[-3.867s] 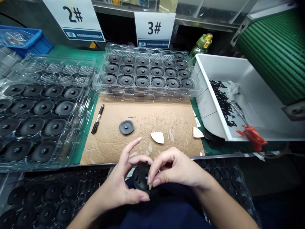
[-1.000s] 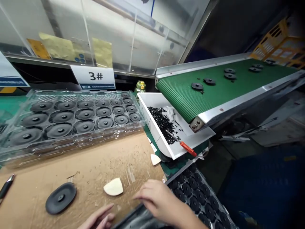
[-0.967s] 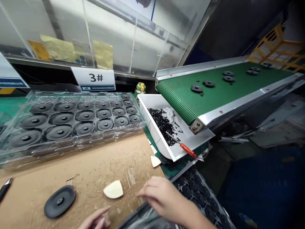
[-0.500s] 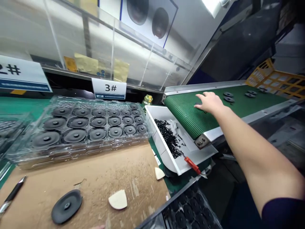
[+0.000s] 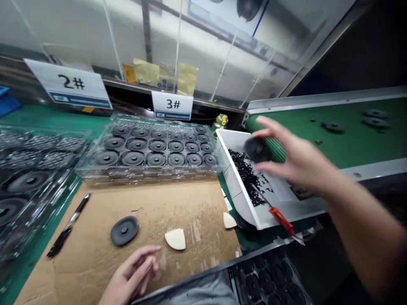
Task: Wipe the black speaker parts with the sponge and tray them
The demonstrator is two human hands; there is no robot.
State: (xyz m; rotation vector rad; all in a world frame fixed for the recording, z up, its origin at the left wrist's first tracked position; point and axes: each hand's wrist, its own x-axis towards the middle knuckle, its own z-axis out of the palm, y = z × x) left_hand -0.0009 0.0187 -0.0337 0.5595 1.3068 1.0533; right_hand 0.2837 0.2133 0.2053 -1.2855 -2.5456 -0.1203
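My right hand (image 5: pixel 292 159) is blurred and hangs above the white bin (image 5: pixel 233 184), in front of the conveyor's near end. Its thumb and fingers are closed on the edges of a black oval disc (image 5: pixel 257 149). Low over the cardboard sheet (image 5: pixel 111 271), my left hand (image 5: pixel 135 273) holds nothing, its fingers loosely bent and apart. A dark grey oval disc (image 5: pixel 124 230) with a small raised centre lies up and left of that hand. To the hand's right is a cream wedge-shaped pad (image 5: pixel 176 239).
A clear tray (image 5: pixel 149 169) of similar discs stands behind the cardboard. Small black pieces (image 5: pixel 246 173) and a red-handled tool (image 5: pixel 281 220) are in the bin. More discs (image 5: pixel 332 127) lie on the green conveyor (image 5: pixel 349 146). A pen (image 5: pixel 70 224) lies at left.
My right hand has come back from over the conveyor towards the bin, with a black disc now plainly in its grasp. My left hand has come into view. The camera has turned left.
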